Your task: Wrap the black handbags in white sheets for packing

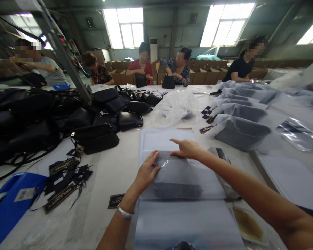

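A dark, boxy item in translucent wrapping (178, 172) lies before me on a stack of whitish translucent sheets (182, 220). My left hand (147, 170) touches its left edge, fingers stretched and thumb apart. At the item's far edge is my right hand (186, 148), with its index finger stretched out over the sheets and the thumb touching the wrapping. The right hand's other fingers are partly hidden beneath it. A black card tag (116, 201) lies on the table by my left wrist.
Black handbags (96, 139) are piled at left, with black tags (62, 180) and a blue container (17, 201) nearer me. Several wrapped bags (243, 132) stand in a row at right. Crumpled clear plastic (174, 107) lies ahead. Co-workers (143, 67) sit across the table.
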`<state>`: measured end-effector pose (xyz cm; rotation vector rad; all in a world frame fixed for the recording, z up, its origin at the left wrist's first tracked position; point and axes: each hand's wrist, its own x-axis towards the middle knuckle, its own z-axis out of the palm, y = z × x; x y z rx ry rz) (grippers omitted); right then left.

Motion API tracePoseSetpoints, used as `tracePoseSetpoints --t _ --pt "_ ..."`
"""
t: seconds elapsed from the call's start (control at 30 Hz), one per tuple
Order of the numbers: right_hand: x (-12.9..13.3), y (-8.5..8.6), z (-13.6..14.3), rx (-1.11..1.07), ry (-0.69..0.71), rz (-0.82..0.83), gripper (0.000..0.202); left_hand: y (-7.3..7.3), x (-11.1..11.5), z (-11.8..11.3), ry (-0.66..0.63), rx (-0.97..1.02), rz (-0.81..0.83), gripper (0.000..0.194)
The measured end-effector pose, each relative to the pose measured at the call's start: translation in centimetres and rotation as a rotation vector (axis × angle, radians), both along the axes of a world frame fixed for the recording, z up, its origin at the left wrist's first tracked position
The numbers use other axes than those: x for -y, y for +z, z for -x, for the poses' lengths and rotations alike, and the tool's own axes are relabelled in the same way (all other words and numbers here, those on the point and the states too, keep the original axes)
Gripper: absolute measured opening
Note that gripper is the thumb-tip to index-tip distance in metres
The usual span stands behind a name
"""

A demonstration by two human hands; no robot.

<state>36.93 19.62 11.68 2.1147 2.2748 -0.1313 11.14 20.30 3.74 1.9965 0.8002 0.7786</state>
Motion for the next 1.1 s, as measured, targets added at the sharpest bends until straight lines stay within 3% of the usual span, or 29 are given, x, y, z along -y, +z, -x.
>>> tracePoseSetpoints --t 0.1,0.2,0.33,0.47,0.57,0.7,0.8,0.9,1.0,1.1 --pt "2.4 -0.3 -1.3 -0.049 -0.106 -0.132 0.049 1.2 0.5 -0.4 0.135 -0.085 -0.127 0.05" --pt "6.0 -1.3 -1.0 -0.223 -0.011 -0.321 0.04 2.2 1.7 -1.6 0.3 -0.142 -0.337 0.041" --pt "10.1 -4.2 0.6 -0.279 0.193 -0.388 0.052 1.7 3.6 -4.1 0.188 -0.362 -0.544 0.056" --pt "11.3 -7.4 1.1 -0.235 0.198 -0.318 0.076 -0.4 4.1 -5.5 0.132 -0.547 -0.5 0.065" --pt "11.5 -8.3 1.0 -0.244 0.195 -0.318 0.077 -0.8 3.2 -4.8 0.09 -0.523 -0.425 0.061" --pt "13.2 -8.4 1.7 -0.288 0.179 -0.419 0.079 0.0 2.3 -2.2 0.075 -0.388 -0.353 0.056" --pt "15.2 -8.9 2.6 -0.302 0.218 -0.425 0.084 0.1 3.2 -0.6 0.125 -0.407 -0.448 0.057" --pt "16.3 -9.8 3.3 -0.29 0.204 -0.363 0.085 -0.7 4.5 -0.2 0.093 -0.515 -0.49 0.055" --pt "16.1 -10.1 3.2 -0.291 0.199 -0.286 0.09 -1.5 4.7 -0.1 0.111 -0.541 -0.477 0.052" --pt "14.9 -8.8 2.5 -0.327 0.208 -0.238 0.093 -1.6 3.7 0.3 0.168 -0.471 -0.521 0.049"
